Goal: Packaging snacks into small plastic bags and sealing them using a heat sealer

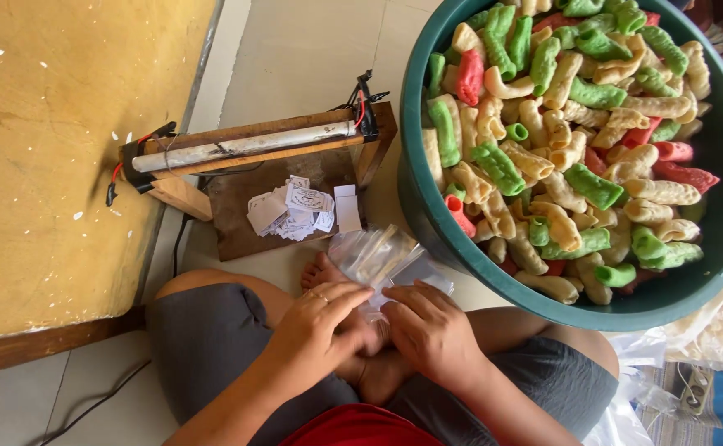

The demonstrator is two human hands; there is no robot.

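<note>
At far left stands a yellow wall (pixel 64 149) with chipped paint, and a wooden skirting strip (pixel 47 347) runs along its foot. A black cable (pixel 97 405) trails over the pale tiled floor (pixel 312 49) below it.

Next comes a wooden heat sealer (pixel 254 157): a white bar (pixel 246 145) lies along its top, with red and black wires (pixel 361 103) at its ends. On its base board lies a loose heap of small printed paper labels (pixel 291 211).

Your left hand (pixel 316 326) sits low in the middle, above your crossed legs in grey shorts (pixel 213 347). It wears a ring on one finger. Its grip is partly curled, fingertips pressing on the stack of clear plastic bags (pixel 378 256); whether it pinches a single bag you cannot tell. The stack rests over your bare feet, just ahead of both hands and just beside the tub.

Your right hand (pixel 432 330) lies beside the left one, nearly touching it. Its grip is also curled, with the fingers laid on the near edge of the same bags.

At right stands a large dark green tub (pixel 419 206) on the floor. It is filled with ridged, curled crackers (pixel 568 140) in cream, green and red. Crumpled clear plastic sheeting (pixel 708 330) lies at its far right foot.
</note>
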